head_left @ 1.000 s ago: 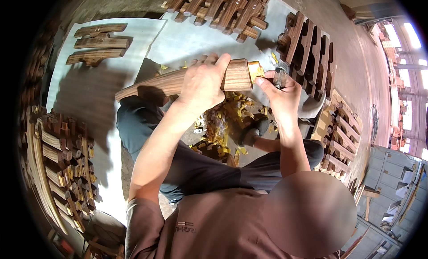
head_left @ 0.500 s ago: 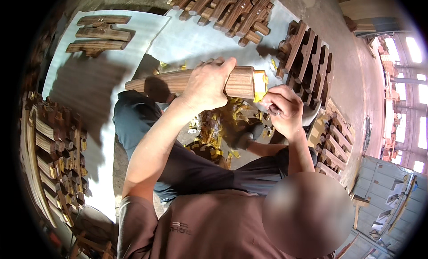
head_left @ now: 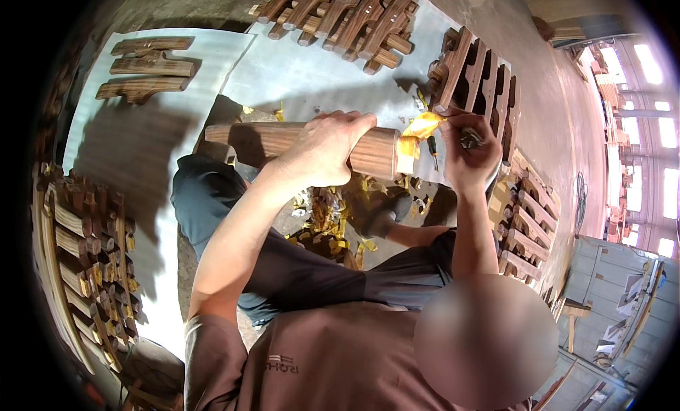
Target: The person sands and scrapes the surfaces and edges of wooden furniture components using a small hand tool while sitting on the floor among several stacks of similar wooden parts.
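My left hand [head_left: 322, 150] is wrapped over a brown wooden furniture part [head_left: 375, 153] with striped grain, holding it crosswise above my lap. Its narrower end points left. At the right end a pale tenon [head_left: 406, 160] shows, with a strip of yellow tape [head_left: 423, 125] still attached to it and stretched up toward my right hand [head_left: 470, 153]. The fingertips of that hand pinch the free end of the tape. Something small and shiny shows at the right palm; I cannot make out what it is.
Scraps of yellow tape [head_left: 322, 220] lie heaped on the floor between my legs. Dark wooden parts are stacked at the far side [head_left: 347, 21], at the right [head_left: 482, 78] and at the left [head_left: 92, 262]. A slim dark tool [head_left: 433, 150] lies past the tenon.
My right hand has moved up and to the right, pulling the tape off the tenon into a raised strip. The wooden part has tilted slightly, its right end lower.
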`<state>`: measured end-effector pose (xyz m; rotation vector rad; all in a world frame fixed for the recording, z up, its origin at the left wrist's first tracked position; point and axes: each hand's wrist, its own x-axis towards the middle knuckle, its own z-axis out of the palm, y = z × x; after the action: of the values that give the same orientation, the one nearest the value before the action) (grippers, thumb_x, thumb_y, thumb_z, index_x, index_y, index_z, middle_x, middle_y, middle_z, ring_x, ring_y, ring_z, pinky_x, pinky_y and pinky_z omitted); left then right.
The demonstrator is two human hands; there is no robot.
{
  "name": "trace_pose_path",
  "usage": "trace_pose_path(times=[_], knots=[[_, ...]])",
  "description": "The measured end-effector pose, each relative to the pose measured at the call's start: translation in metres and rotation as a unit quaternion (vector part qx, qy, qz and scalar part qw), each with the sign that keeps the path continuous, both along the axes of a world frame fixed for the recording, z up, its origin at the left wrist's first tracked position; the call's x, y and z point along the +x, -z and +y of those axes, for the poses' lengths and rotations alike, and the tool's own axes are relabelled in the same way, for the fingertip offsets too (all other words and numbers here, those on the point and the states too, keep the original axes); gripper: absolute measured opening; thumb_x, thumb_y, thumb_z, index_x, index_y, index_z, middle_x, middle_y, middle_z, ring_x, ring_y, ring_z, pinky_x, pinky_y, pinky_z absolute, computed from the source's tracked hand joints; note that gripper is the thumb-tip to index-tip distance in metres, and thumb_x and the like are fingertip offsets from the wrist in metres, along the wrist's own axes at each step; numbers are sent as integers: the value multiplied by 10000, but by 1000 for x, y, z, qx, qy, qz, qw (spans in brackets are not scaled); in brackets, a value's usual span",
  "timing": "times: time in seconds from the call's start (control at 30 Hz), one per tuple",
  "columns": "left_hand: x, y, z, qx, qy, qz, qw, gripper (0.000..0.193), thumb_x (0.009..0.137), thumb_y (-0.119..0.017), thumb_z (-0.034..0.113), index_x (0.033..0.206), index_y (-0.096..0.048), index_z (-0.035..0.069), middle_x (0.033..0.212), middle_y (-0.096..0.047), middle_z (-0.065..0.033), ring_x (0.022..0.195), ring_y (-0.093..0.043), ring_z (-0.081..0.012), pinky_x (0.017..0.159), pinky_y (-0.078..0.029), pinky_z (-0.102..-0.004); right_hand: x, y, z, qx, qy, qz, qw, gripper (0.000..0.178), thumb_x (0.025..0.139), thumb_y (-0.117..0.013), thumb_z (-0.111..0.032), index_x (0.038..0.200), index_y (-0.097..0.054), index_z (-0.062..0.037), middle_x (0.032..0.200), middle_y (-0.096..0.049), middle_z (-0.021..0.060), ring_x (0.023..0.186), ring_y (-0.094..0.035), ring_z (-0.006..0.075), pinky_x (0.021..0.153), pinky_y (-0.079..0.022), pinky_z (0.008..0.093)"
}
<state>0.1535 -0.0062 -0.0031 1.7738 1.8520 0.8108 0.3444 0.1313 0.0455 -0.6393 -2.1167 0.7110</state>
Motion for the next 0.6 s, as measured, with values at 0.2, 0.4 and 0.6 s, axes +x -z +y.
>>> trace_pose_path(times=[0.2, 0.4, 0.6], knots=[[-2, -7, 6, 71, -13, -13, 997, 658, 561, -687, -71, 1188, -521, 40, 1175, -612, -195, 1169, -555, -387, 1013, -442, -451, -3, -18, -26, -155, -60, 195, 967, 144, 793, -638, 151, 803, -563, 29, 904, -700, 196, 781, -647, 165, 693, -515, 268], [1, -10, 9, 146, -46, 31, 988, 648, 557, -708, -58, 1170, -533, 56, 1183, -598, -166, 1192, -538, -366, 1041, -401, -458, -12, -38, -30, -256, -67, 258, 929, 141, 785, -669, 90, 769, -550, 16, 840, -673, 199, 635, -584, 144, 608, -464, 258], [-1, 15, 13, 83, -52, 181, 979, 674, 558, -778, -3, 1187, -550, 80, 1123, -609, -109, 1105, -581, -299, 991, -415, -467, -12, -70, -31, -226, -190, 355, 887, 216, 759, -658, 100, 899, -566, -36, 878, -688, 201, 651, -592, 182, 604, -501, 291]])
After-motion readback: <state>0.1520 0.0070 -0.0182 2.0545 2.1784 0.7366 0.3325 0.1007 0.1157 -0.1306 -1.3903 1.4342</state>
